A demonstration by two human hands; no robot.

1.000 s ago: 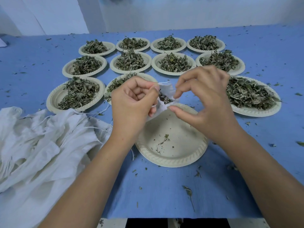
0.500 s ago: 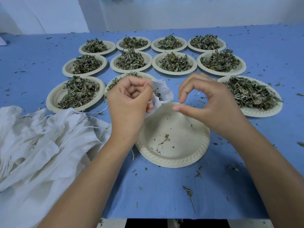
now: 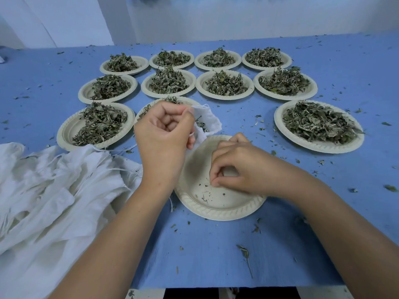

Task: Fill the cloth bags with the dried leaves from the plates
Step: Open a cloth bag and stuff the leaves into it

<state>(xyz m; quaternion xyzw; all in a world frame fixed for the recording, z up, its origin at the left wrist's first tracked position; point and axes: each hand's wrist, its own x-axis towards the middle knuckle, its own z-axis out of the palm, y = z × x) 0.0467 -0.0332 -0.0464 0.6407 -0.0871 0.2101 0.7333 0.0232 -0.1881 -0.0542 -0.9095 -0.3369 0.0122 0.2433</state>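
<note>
Paper plates [image 3: 319, 145], eleven heaped, one near-empty [image 3: 220, 212], left grip [image 3: 164, 130] clutching bag [image 3: 210, 124], right [image 3: 237, 167] pinching crumbs [image 3: 206, 186].

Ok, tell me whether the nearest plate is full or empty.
Nearly empty: the nearest plate holds only a few leaf crumbs.

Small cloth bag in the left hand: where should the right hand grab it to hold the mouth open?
Pinch the free hem of the cloth bag on its right side, opposite where the left hand pinches it, coming from the right and above. The mouth gapes upward just beyond the near plate, and that hem stands up with nothing in the way.
</note>
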